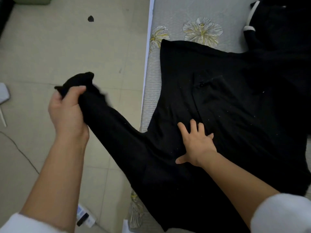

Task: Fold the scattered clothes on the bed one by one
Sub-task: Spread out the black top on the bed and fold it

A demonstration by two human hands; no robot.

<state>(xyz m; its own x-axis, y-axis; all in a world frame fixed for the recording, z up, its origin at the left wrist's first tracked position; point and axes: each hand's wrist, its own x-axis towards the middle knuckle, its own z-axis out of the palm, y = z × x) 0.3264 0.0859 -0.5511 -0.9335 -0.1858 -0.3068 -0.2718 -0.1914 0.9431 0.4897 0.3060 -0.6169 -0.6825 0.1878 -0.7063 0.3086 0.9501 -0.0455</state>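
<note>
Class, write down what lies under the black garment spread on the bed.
A grey floral sheet shows beside the garment; the part beneath it is covered, so nothing more can be seen there.

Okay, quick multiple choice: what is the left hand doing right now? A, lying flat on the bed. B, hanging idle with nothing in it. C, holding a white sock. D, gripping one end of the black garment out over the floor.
D: the left hand has its fingers curled round a bunched end of the black garment, stretched past the edge of the bed above the floor.

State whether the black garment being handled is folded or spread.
Spread: the garment lies flat across the bed, right hand pressing it, left hand gripping one end.
</note>
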